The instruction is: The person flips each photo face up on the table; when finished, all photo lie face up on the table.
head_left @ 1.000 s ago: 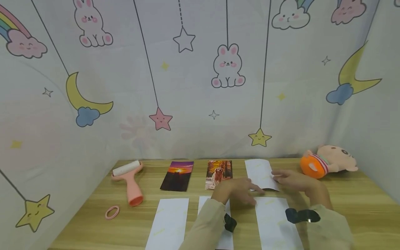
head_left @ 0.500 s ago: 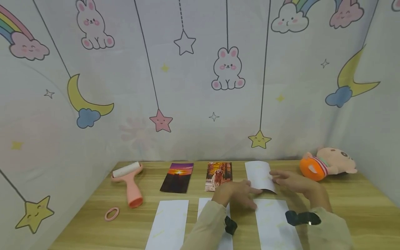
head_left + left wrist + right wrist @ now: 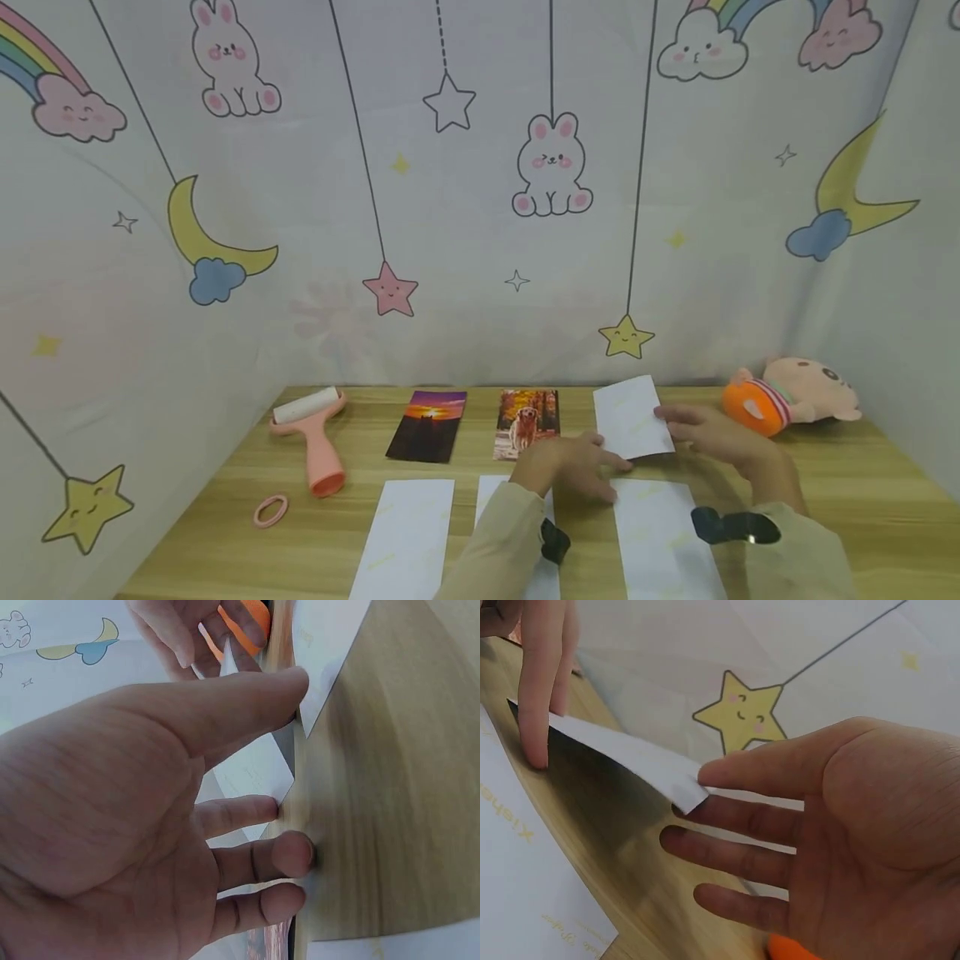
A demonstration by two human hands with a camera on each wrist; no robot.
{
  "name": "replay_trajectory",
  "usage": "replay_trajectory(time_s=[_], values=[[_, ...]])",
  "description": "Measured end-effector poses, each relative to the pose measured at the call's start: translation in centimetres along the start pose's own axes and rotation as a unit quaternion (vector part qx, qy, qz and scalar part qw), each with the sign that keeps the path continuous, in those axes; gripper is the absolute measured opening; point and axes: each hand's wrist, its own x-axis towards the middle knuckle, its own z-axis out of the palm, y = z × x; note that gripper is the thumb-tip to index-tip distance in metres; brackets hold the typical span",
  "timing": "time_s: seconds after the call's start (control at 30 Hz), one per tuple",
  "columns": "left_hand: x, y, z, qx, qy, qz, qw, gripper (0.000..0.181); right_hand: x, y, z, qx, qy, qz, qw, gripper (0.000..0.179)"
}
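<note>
A white card with faint yellow print on its upper face is raised at its right side in the head view. My right hand pinches that side; in the right wrist view the thumb lies on top of the card and a finger beneath. The card's underside looks dark. By the card's lower left corner is my left hand, its fingers fairly straight, an index finger near or touching the corner. Closer to me lies a larger white sheet. To the left are a dog photo and a sunset photo.
Two more white sheets lie in front, one on the left and one partly behind my left sleeve. Farther left are a pink-handled roller and a pink ring. A plush doll lies at the back right.
The right side of the white card has lifted and the card has turned slightly, its far edge now slanted. My right hand has moved a little with it; the left hand has stayed put.
</note>
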Motion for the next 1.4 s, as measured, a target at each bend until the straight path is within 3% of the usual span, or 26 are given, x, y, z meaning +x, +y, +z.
replay_trajectory(time_s=[0.13, 0.37, 0.63, 0.9, 1.0, 1.23, 1.4], values=[[0.1, 0.0, -0.2, -0.012, 0.002, 0.015, 0.9998, 0.046, 0.2, -0.1, 0.0, 0.01, 0.022, -0.001, 0.9997, 0.049], [0.6, -0.3, -0.3, -0.042, 0.048, 0.096, 0.9934, 0.032, 0.2, -0.8, -0.3, 0.016, 0.067, -0.027, 0.9973, 0.045], [1.0, -0.8, -0.5, -0.113, 0.143, 0.099, 0.9783, 0.045, 0.1, -1.7, -0.8, 0.008, 0.079, -0.046, 0.9958, 0.047], [1.2, -0.6, -0.4, -0.207, 0.176, 0.101, 0.9571, 0.074, 0.0, -3.3, -0.4, 0.016, 0.058, -0.049, 0.997, 0.048], [1.2, -0.7, -0.4, -0.219, 0.193, 0.101, 0.9511, 0.078, 0.1, -3.7, -0.2, 0.031, 0.043, -0.047, 0.9975, 0.045], [1.0, -1.0, -0.7, -0.169, 0.242, 0.101, 0.95, 0.066, 0.7, -2.9, 0.7, 0.058, -0.029, -0.038, 0.9972, 0.05], [1.1, -1.1, -0.8, -0.162, 0.249, 0.103, 0.9492, 0.062, 1.3, -1.7, 1.3, 0.065, -0.054, -0.024, 0.9961, 0.057]])
